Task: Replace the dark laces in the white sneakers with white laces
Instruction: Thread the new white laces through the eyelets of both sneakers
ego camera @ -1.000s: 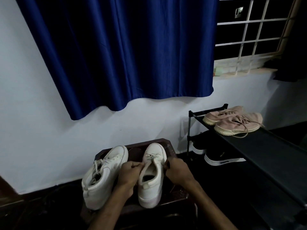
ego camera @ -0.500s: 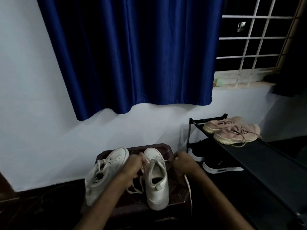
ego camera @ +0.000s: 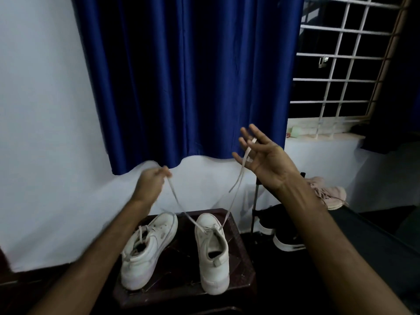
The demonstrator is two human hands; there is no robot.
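Sitting on the dark stool (ego camera: 238, 251): right sneaker (ego camera: 212, 253), white lace (ego camera: 179, 204) threaded low; left sneaker (ego camera: 145, 248) apparently laced already. Pinching one end in closed left hand (ego camera: 151, 185); draping the other across splayed right hand (ego camera: 263, 155). Remaining: upper eyelets, tying.

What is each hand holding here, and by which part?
Both hold the lace of the right sneaker: left hand pinches one end, and the other end drapes over the open right hand.

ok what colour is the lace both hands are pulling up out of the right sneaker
White, or off-white in this dim light. The lace shows best in the head view, against the pale wall.
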